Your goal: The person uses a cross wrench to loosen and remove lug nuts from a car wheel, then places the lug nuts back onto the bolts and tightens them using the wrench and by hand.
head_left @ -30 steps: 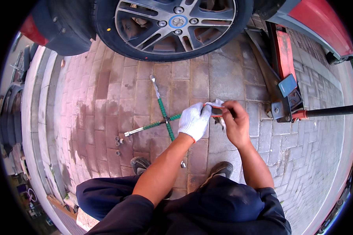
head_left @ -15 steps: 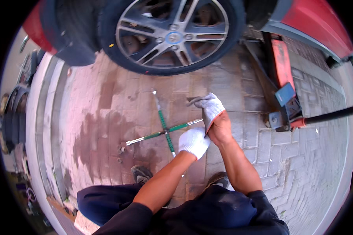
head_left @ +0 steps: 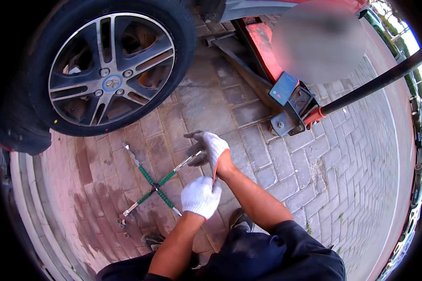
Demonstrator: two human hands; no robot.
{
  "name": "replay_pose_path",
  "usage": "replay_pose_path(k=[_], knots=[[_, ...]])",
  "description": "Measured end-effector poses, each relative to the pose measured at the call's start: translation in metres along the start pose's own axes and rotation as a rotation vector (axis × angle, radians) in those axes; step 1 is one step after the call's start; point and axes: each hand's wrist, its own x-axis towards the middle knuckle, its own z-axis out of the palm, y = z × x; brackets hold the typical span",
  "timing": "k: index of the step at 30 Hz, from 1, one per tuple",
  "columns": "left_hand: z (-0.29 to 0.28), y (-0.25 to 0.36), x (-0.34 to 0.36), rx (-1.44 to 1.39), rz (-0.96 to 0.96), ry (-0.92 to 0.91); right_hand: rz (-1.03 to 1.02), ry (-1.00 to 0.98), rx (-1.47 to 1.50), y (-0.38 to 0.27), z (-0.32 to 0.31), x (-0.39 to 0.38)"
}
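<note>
My left hand (head_left: pixel 201 196), in a white knit glove, is closed on the orange-edged cuff of a second glove. My right hand (head_left: pixel 208 149) is inside that white, grey-palmed glove, with its fingers extended and apart. Both hands are above a cross-shaped lug wrench (head_left: pixel 155 186) with green-wrapped arms, lying on the pavers. A few lug nuts (head_left: pixel 122 223) lie by its lower left arm. A car wheel (head_left: pixel 112 83) with a five-spoke alloy rim and blue centre ring is at the upper left.
A red floor jack (head_left: pixel 262 41) with a long black handle (head_left: pixel 365 86) stands at the upper right under the red car (head_left: pixel 239 9), a phone (head_left: pixel 283 88) lying on it. A grey kerb step (head_left: pixel 28 196) runs along the left. A blurred round patch covers part of the upper right.
The second glove has gone from being held in the fingers to covering my right hand, with my left hand at its cuff. The view has turned right, so the scene has shifted left.
</note>
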Motion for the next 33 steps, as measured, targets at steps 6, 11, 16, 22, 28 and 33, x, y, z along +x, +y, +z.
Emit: replay_pose_path(k=[6,11,16,22,28,33], knots=[[0.016,-0.011,0.014,-0.074,-0.004,-0.115,-0.222,-0.032,0.379,0.017,-0.002,0.019],[0.026,-0.039,0.012,-0.240,-0.052,-0.027,-0.215,-0.162,0.928,0.046,-0.007,0.059],[0.025,-0.053,-0.014,-0.471,-0.191,0.019,0.060,-0.416,0.858,0.019,0.064,0.057],[0.033,-0.058,-0.055,-0.752,-0.341,0.266,0.141,-0.562,0.811,0.081,0.102,0.085],[0.066,-0.072,-0.083,-0.624,-0.578,0.354,-0.329,-0.426,-0.643,0.118,0.133,0.079],[0.137,-0.107,-0.108,-0.316,-1.085,0.480,-0.258,-0.391,-2.088,0.099,0.104,0.083]])
